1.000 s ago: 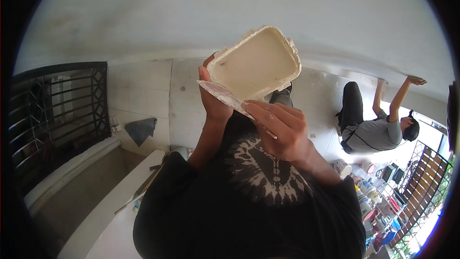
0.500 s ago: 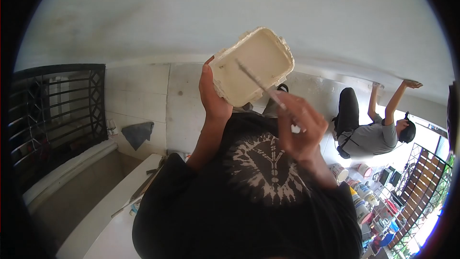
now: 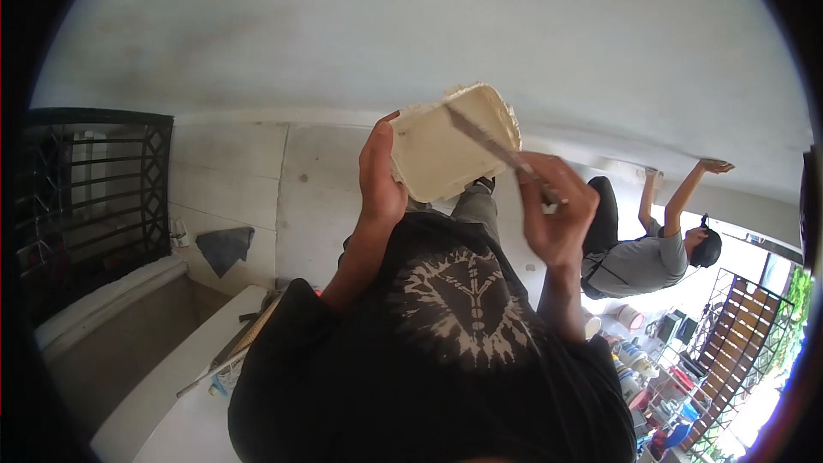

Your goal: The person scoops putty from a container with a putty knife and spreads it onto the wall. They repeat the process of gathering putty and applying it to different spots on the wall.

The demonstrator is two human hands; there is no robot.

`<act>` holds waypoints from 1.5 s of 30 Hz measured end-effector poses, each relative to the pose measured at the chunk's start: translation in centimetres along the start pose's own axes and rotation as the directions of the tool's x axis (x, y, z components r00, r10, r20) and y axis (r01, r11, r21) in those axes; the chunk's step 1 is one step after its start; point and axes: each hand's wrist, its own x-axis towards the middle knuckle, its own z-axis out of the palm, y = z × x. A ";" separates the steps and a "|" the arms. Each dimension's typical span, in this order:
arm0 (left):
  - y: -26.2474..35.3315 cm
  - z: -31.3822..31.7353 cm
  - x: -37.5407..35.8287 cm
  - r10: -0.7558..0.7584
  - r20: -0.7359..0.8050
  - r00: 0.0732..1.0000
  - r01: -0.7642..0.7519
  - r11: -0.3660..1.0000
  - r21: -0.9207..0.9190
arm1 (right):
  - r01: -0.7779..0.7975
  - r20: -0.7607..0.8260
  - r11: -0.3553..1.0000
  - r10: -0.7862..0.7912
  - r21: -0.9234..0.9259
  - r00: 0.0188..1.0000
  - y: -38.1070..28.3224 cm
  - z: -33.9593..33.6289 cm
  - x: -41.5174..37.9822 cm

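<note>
My left hand [image 3: 379,176] grips the left side of a cream-coloured tub [image 3: 401,147], its thumb up along the wall. The tub is tilted so its inside faces me, and dried lumps crust its rim. A smooth off-white coating or paste [image 3: 446,159] lies inside. In my right hand [image 3: 559,210], the fingers are closed round a slim flat-bladed tool [image 3: 489,141], blurred by motion. Its blade reaches across the tub's opening, with the tip near the far edge. Beyond the tub, a pale smooth surface [image 3: 343,34] fills the upper view.
At the right another person [image 3: 643,261] reaches both hands to the pale surface. Buckets and clutter [image 3: 643,377] stand below them near a slatted gate [image 3: 737,343]. To the left are a dark metal grille [image 3: 103,189], a grey cloth [image 3: 225,249] and a white ledge [image 3: 163,411] with tools.
The tub has dropped slightly and tilted further in view. My right hand has shifted right and up a little, and the tool's tip has moved towards the tub's far edge.
</note>
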 end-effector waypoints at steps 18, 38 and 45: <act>1.9 0.3 -0.7 -0.077 0.086 0.993 0.074 0.997 0.038 | 0.016 -0.076 0.983 -0.030 -0.184 0.997 2.1 -0.7 0.7; 1.8 -0.1 -0.8 -0.133 0.122 0.984 0.133 0.991 0.001 | 0.127 0.005 0.979 -0.128 -0.160 0.992 1.2 -3.0 0.5; 2.1 -0.3 -0.8 -0.122 0.122 0.985 0.115 0.991 0.062 | 0.228 0.081 0.937 -0.213 -0.264 0.974 1.7 -3.2 0.9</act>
